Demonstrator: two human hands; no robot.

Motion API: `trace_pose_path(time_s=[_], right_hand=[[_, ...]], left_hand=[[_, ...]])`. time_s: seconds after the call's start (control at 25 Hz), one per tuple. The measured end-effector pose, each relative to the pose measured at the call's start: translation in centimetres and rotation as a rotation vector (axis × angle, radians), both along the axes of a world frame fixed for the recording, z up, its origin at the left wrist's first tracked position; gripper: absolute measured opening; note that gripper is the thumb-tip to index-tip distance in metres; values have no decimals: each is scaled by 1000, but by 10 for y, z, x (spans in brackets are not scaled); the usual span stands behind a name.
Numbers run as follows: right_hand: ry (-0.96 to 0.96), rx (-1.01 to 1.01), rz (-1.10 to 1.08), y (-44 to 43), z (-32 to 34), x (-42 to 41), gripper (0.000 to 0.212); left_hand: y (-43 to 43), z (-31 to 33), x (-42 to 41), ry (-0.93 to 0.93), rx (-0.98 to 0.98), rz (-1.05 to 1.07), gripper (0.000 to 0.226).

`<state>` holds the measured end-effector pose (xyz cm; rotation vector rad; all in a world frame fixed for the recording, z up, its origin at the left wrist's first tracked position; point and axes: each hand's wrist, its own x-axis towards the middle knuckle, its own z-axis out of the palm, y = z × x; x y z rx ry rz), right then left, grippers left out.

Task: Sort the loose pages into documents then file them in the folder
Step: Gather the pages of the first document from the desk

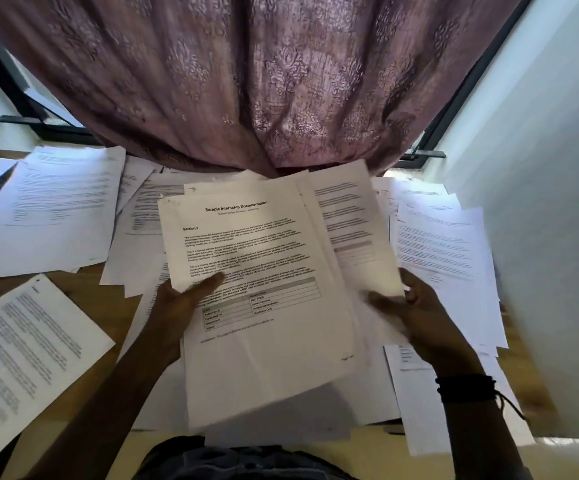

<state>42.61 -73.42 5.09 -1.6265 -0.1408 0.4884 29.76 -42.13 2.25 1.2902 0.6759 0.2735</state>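
Holding a thick stack of pages (260, 292) up over the table (84, 299), the left hand (180, 299) pinches its left edge with the thumb on top. The right hand (416, 310) is curled around more sheets on the right side. Loose pages (56, 209) lie all around, near and far. No folder shows clearly. The stack looks fanned and uneven, so pages could slip out and mix up again.

Matt white paper pages (264, 265) cover a smooth wooden tabletop (84, 292); the mauve curtain (246, 81) is embossed cloth.
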Motion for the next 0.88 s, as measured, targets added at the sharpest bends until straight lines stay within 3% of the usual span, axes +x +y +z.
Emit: trace_pose_path(time_s=[0.12,0.2,0.28,0.4,0.52,0.68,0.8,0.88], right_hand=[[-4,13,222,32,4,-24,38],[82,4,212,51,7,-32,33],[190,-42,149,68,10,-38,41],[-118,-199,219,95,6,-41,26],[-351,-224,166,115,-5,-45,34],[-438,-178,89,135,-20,-56,39],[-362,-122,71,147,-36,-69,42],[-362,-151,35,156,-40,-75,41]], left_hand=[[11,0,-5,13,-20,-13,30],[16,3,-8,6,-37,5,18],[20,8,-9,-12,-13,-6,16],[29,20,-12,-154,62,-22,28],[40,31,-17,-302,191,-66,33],[55,30,-21,-333,247,-78,34],[62,15,-27,-249,171,2,31],[64,8,-30,-200,224,58,28]])
